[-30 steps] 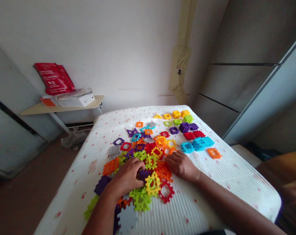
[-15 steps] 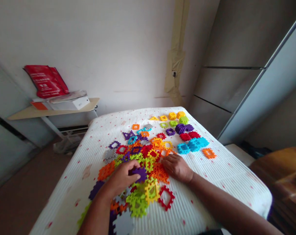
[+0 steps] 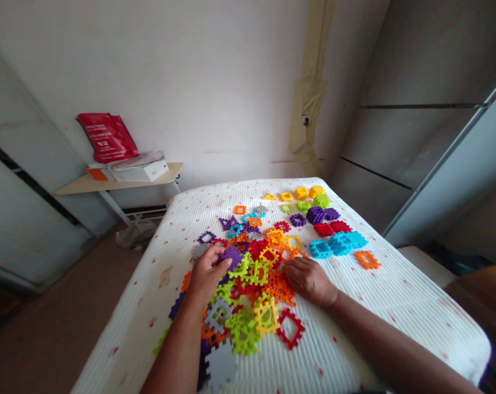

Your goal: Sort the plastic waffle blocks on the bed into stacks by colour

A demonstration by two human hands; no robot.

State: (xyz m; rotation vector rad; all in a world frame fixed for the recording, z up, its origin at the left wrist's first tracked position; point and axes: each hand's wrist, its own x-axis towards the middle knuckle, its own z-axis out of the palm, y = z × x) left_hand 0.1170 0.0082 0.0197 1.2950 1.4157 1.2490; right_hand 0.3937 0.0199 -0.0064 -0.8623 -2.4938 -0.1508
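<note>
Between the thumb and fingers of my left hand (image 3: 206, 273) is a flat purple toothed building tile (image 3: 232, 256), held over the left side of a mixed heap. My right hand (image 3: 311, 280) rests at the heap's right edge, fingers curled downward against the orange lattice tiles (image 3: 279, 287); its fingertips are hidden. Nearer to me in the heap lie a yellow frame tile (image 3: 266, 327), a lime green tile (image 3: 243, 336) and a grey solid tile (image 3: 221, 364). A red square frame (image 3: 291, 328) lies just right of these.
Sorted by colour at the far right are yellow (image 3: 316, 191), green (image 3: 321, 201), purple (image 3: 315, 215), red (image 3: 324, 230) and blue (image 3: 342, 242) stacks. A lone orange frame (image 3: 367, 260) lies near them. A side table (image 3: 77, 185) carries boxes and a red bag (image 3: 106, 137).
My left hand has lifted the purple tile away from me, over the upper left of the heap. My right hand stays by the orange tiles. The whole view has swung slightly left.
</note>
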